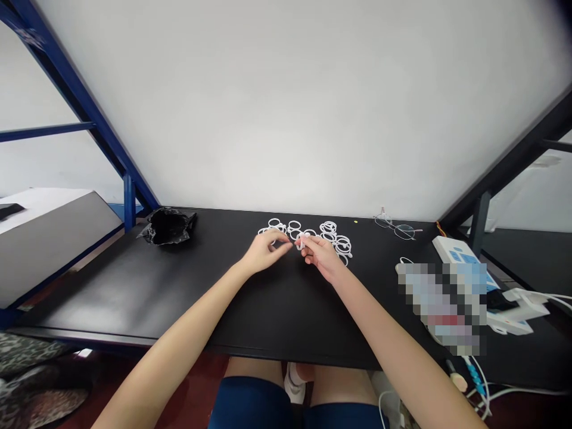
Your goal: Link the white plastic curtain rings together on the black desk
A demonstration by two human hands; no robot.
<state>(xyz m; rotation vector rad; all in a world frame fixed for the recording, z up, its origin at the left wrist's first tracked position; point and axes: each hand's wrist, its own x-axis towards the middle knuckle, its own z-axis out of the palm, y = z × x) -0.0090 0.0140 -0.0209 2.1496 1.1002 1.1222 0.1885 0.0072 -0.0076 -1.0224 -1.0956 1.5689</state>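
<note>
Several white plastic rings (331,235) lie scattered in a loose pile at the back middle of the black table (187,298). My left hand (266,249) and my right hand (320,254) meet just in front of the pile, fingertips almost touching. Both are pinched together on a small white ring (300,241) held between them just above the tabletop.
A crumpled black plastic bag (168,225) sits at the back left. Glasses (395,227) lie at the back right, with a white and blue device (458,253), a white power strip (521,307) and cables at the right edge. A blue steel frame (84,104) rises at the left.
</note>
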